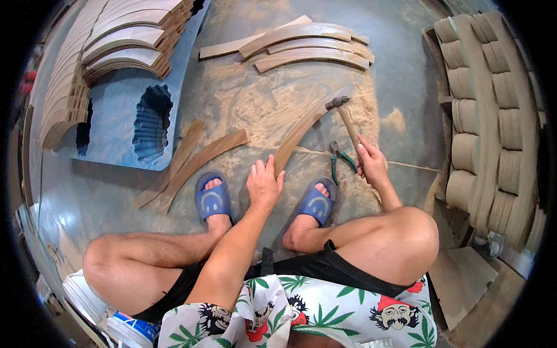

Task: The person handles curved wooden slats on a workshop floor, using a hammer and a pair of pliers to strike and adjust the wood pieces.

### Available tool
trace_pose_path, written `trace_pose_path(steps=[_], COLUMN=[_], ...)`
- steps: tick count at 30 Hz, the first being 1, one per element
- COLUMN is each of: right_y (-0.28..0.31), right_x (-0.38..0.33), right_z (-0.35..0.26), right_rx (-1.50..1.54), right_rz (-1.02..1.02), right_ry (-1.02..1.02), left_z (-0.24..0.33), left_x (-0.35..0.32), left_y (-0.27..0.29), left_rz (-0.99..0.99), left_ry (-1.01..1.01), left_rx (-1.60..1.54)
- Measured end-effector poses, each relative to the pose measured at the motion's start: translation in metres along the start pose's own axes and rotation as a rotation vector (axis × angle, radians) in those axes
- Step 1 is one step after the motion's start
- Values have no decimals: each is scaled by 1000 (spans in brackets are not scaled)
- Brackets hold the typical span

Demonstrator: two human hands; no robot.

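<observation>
The long, curved strip of brown wood (296,136) lies left of the green-handled metal pliers (333,148) and bows up past them to the far side. It should handle as a light, stiff piece, unlikely to bend in the fingers. Its face looks smooth, so dust could make it a little slippery, and a thin end may chip under a hard knock. The near end seems the best place to hold it – well away from the hammer head.

The left hand (265,182), left of the pliers, grasps that near end. The right hand (371,160), just right of the pliers, grips the lower handle of a wooden-handled hammer with a dark metal head (348,123). The head is at the strip's far end, beyond the pliers – whether they touch, I cannot tell.

The strip shows lengthwise grain, warm brown near the left hand and paler, almost grey, toward its far tip. Its 2 long edges curve together.
</observation>
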State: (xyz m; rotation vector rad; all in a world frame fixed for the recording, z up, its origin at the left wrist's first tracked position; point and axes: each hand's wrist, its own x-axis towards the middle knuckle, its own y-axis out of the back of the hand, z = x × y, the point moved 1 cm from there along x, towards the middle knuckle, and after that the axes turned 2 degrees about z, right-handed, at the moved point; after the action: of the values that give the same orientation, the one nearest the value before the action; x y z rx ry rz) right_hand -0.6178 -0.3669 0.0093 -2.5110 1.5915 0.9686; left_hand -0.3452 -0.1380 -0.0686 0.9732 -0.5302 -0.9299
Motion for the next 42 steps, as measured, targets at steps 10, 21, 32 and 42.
trace_pose_path(steps=[10,21,32,42], right_y=[-29,-37,-60,40], right_x=[-44,-29,-74,23], right_z=[21,34,11,11], right_rx=[-81,-142,-1002,-75], right_rz=[-447,-307,-223,168], right_ry=[-166,121,882,122], left_z=[-6,-2,-1,-3], left_x=[-7,-3,-2,-3], left_y=[1,-3,4,-6], left_rz=[-13,-9,-65,49], left_ry=[13,33,46,0], left_rx=[28,22,-1,32])
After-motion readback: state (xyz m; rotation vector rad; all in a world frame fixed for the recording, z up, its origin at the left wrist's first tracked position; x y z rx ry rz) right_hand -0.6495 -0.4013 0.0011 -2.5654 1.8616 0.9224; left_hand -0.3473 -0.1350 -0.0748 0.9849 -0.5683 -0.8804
